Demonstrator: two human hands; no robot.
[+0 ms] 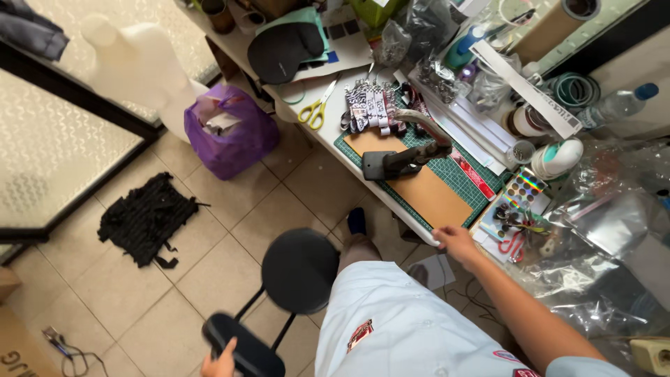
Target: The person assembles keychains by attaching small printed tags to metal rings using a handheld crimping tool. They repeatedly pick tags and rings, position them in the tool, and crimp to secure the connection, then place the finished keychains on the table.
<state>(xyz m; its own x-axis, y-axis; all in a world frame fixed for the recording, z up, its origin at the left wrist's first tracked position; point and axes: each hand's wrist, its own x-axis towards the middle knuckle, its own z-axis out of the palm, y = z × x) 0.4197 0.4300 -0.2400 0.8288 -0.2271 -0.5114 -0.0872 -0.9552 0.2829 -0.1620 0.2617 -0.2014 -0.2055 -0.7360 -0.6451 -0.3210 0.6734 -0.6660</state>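
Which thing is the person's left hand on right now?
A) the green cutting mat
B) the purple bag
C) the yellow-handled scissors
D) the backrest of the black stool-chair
D: the left hand grips the black padded backrest of the chair at the bottom of the head view, while the right hand rests at the table's edge, beside the green cutting mat.
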